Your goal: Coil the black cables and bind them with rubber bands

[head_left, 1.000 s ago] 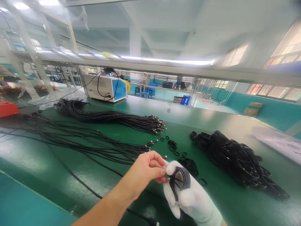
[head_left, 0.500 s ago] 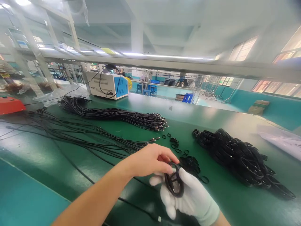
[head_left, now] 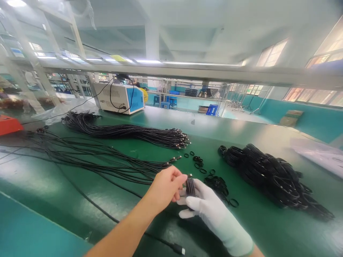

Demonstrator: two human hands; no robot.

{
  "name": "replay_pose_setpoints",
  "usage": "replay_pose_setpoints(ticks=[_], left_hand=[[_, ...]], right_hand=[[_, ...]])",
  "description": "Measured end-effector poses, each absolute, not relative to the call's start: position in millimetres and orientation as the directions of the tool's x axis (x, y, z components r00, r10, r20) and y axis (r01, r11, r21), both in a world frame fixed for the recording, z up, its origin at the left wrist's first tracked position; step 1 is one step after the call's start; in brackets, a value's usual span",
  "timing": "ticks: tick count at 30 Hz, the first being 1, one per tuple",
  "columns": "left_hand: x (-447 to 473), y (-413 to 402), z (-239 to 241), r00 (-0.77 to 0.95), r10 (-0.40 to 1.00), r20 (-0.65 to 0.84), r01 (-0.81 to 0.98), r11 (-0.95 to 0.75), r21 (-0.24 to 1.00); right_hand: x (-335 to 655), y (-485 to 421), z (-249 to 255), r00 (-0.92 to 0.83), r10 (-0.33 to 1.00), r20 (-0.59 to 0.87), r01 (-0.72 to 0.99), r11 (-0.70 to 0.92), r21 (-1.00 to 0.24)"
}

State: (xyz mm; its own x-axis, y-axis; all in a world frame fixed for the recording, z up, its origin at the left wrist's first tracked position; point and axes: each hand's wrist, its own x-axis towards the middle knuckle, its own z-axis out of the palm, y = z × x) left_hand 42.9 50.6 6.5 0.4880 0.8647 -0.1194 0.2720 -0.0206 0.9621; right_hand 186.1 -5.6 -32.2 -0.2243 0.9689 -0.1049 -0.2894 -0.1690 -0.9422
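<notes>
My gloved right hand (head_left: 211,208) is closed around a small coil of black cable (head_left: 190,187), its loops stacked edge-on towards me. A light connector tip shows just above the coil. My bare left hand (head_left: 164,187) is closed in a pinch against the coil's left side; what lies between its fingertips is hidden. Several small black rings (head_left: 203,171) are scattered on the bench beyond my hands, with a denser heap of black rings (head_left: 217,185) behind the glove. Below my left forearm, a loose cable ends in a plug (head_left: 178,248) near the bench's front.
Loose black cables (head_left: 107,159) stretch across the green bench (head_left: 209,132) from the left. Behind them lies a thick cable bundle (head_left: 128,131). To the right sits a pile of coiled cables (head_left: 257,175). A white-and-blue machine (head_left: 118,98) stands at the back, beneath a metal rail (head_left: 171,71).
The coil has turned from showing its open loop to edge-on. My left fingers have moved from over its top to its left side. The view has shifted slightly.
</notes>
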Motion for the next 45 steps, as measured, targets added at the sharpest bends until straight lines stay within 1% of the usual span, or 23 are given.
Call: replay_pose_setpoints(ticks=[4, 7, 10, 12, 14, 15, 17, 19, 20, 22, 24, 26, 28, 30, 32, 34, 36, 38, 39, 42, 43, 44, 45], left_hand=[[34, 38, 2, 0.585, 0.785, -0.205, 0.212, 0.095, 0.973], [32, 35, -3, 0.636, 0.75, -0.18, 0.128, 0.127, 0.984], [29, 38, -5, 0.699, 0.696, -0.164, 0.092, 0.14, 0.986], [27, 40, -3, 0.716, 0.674, -0.179, 0.136, 0.116, 0.984], [25, 40, 1, 0.666, 0.725, -0.178, 0.243, 0.016, 0.97], [24, 39, 3, 0.61, 0.78, -0.136, 0.306, -0.074, 0.949], [22, 35, 5, 0.504, 0.862, 0.048, 0.412, -0.289, 0.864], [23, 31, 4, 0.486, 0.84, 0.242, 0.456, -0.48, 0.75], [24, 29, 1, 0.503, 0.811, 0.3, 0.461, -0.545, 0.701], [26, 28, -7, 0.516, 0.77, 0.375, 0.469, -0.62, 0.628], [28, 29, -18, 0.473, 0.752, 0.459, 0.466, -0.656, 0.594], [31, 31, -27, 0.397, 0.747, 0.533, 0.424, -0.664, 0.616], [34, 33, -33, 0.315, 0.767, 0.56, 0.362, -0.642, 0.676], [37, 34, -33, 0.269, 0.793, 0.546, 0.328, -0.608, 0.723], [39, 38, -27, 0.291, 0.815, 0.501, 0.352, -0.578, 0.736], [36, 43, -16, 0.371, 0.844, 0.387, 0.386, -0.519, 0.763], [27, 51, -5, 0.471, 0.855, 0.218, 0.353, -0.408, 0.842], [16, 60, 3, 0.566, 0.82, 0.087, 0.241, -0.266, 0.933], [11, 63, 4, 0.617, 0.786, 0.048, 0.177, -0.198, 0.964], [2, 70, 1, 0.772, 0.636, 0.003, 0.035, -0.047, 0.998], [2, 70, -1, 0.801, 0.599, 0.004, 0.014, -0.024, 1.0], [2, 69, -3, 0.81, 0.587, 0.007, 0.008, -0.024, 1.0], [3, 68, -4, 0.799, 0.601, 0.005, 0.026, -0.042, 0.999]], right_hand=[[183, -4, -35, -0.285, 0.956, -0.075, -0.327, -0.17, -0.929], [180, -6, -33, -0.342, 0.939, -0.036, -0.384, -0.175, -0.907], [179, -9, -32, -0.373, 0.928, -0.024, -0.426, -0.194, -0.884], [179, -10, -32, -0.358, 0.933, -0.028, -0.43, -0.191, -0.883], [179, -11, -31, -0.348, 0.937, -0.033, -0.439, -0.194, -0.877], [179, -11, -31, -0.346, 0.937, -0.043, -0.448, -0.205, -0.87], [177, -12, -29, -0.336, 0.939, -0.075, -0.458, -0.232, -0.858], [174, -12, -28, -0.315, 0.943, -0.103, -0.441, -0.241, -0.865], [172, -13, -28, -0.304, 0.947, -0.105, -0.429, -0.235, -0.872], [170, -14, -29, -0.307, 0.947, -0.1, -0.428, -0.231, -0.874], [169, -15, -30, -0.317, 0.945, -0.087, -0.451, -0.231, -0.862], [169, -15, -29, -0.325, 0.943, -0.077, -0.458, -0.228, -0.859], [169, -15, -29, -0.327, 0.943, -0.055, -0.455, -0.208, -0.866], [168, -15, -29, -0.344, 0.939, -0.024, -0.466, -0.193, -0.863], [169, -14, -31, -0.357, 0.934, -0.004, -0.5, -0.195, -0.844], [172, -13, -36, -0.389, 0.921, 0.009, -0.565, -0.23, -0.792], [175, -13, -39, -0.421, 0.907, 0.034, -0.655, -0.278, -0.702], [177, -12, -42, -0.452, 0.89, 0.06, -0.732, -0.331, -0.596], [178, -12, -42, -0.473, 0.878, 0.068, -0.753, -0.364, -0.548], [176, -11, -42, -0.591, 0.804, 0.06, -0.732, -0.503, -0.46], [175, -11, -42, -0.619, 0.784, 0.044, -0.709, -0.534, -0.46], [174, -10, -42, -0.621, 0.784, 0.021, -0.691, -0.534, -0.488], [174, -10, -43, -0.59, 0.808, -0.004, -0.675, -0.496, -0.546]])
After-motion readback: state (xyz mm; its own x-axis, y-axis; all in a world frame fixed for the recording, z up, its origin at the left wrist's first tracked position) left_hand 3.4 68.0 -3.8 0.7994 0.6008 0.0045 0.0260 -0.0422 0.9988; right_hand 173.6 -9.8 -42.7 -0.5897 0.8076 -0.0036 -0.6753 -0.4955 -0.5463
